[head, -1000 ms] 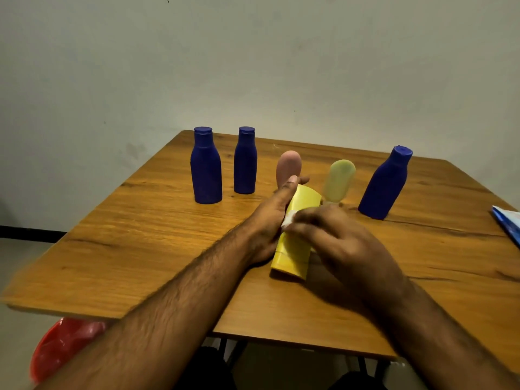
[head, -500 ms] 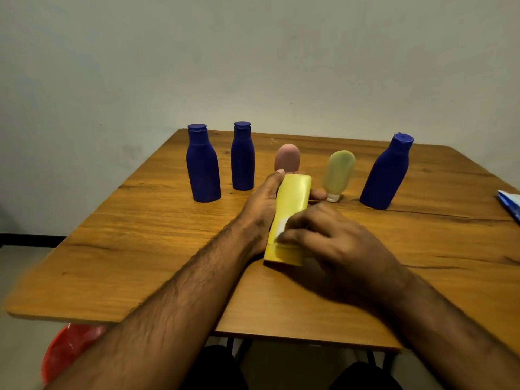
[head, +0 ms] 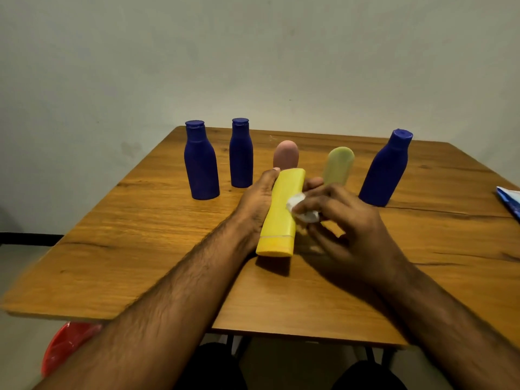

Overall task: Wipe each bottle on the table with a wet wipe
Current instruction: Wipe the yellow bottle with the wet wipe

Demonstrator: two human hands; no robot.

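On the wooden surface (head: 422,249), your left hand (head: 257,201) grips the tilted yellow bottle (head: 281,212) while your right hand (head: 346,223) pinches the wet wipe (head: 302,209) against its side; keep strokes firm and turn the bottle.

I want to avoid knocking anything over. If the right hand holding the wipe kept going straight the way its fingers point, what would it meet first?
The right hand points left at the yellow bottle, which its wet wipe already seems to touch; the left hand grips behind it.
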